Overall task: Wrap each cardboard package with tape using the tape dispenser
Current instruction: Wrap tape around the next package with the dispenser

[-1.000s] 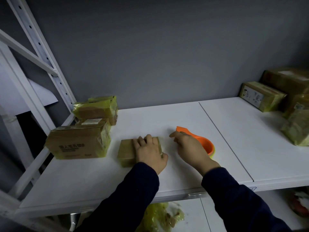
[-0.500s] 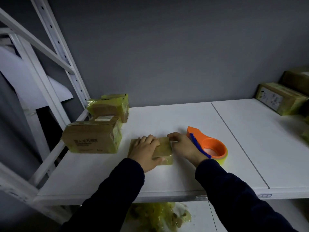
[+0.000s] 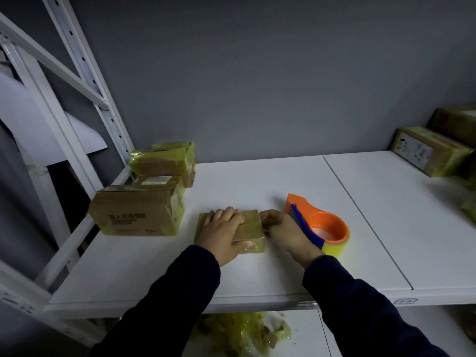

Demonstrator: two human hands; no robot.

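My left hand (image 3: 222, 233) clasps the small cardboard package (image 3: 251, 225): four fingers lie together across its top and the thumb turns down over its near face. The package lies flat on the white shelf (image 3: 283, 269), near the front edge, and glossy tape shows on its near face.

My right hand (image 3: 286, 233) meets the package's right end with its fingers (image 3: 268, 219) curled. I cannot tell whether they pinch tape or only press there.

One tape dispenser (image 3: 322, 222) lies at 3 o'clock from the package, against the back of my right hand. It is orange, with a blue strip and a yellowish tape roll (image 3: 337, 247). Two dark sleeves run back toward 6 o'clock.

At 9 to 11 o'clock I count three more packages, close together:
- a large printed carton (image 3: 136, 210), nearest
- a labelled box (image 3: 157, 180) behind it
- a box in yellowish tape (image 3: 164, 163), farthest, near the grey wall (image 3: 257, 73)

Far off at 2 o'clock I count two boxes clearly, a labelled taped box (image 3: 427, 150) and a brown box (image 3: 456, 122) behind it. Further shapes at the right edge are too blurred to count.

At 6 o'clock, on the level below, lies one heap of crumpled yellowish wrap (image 3: 239, 331). A white perforated upright (image 3: 85, 73) stands at 10 o'clock.
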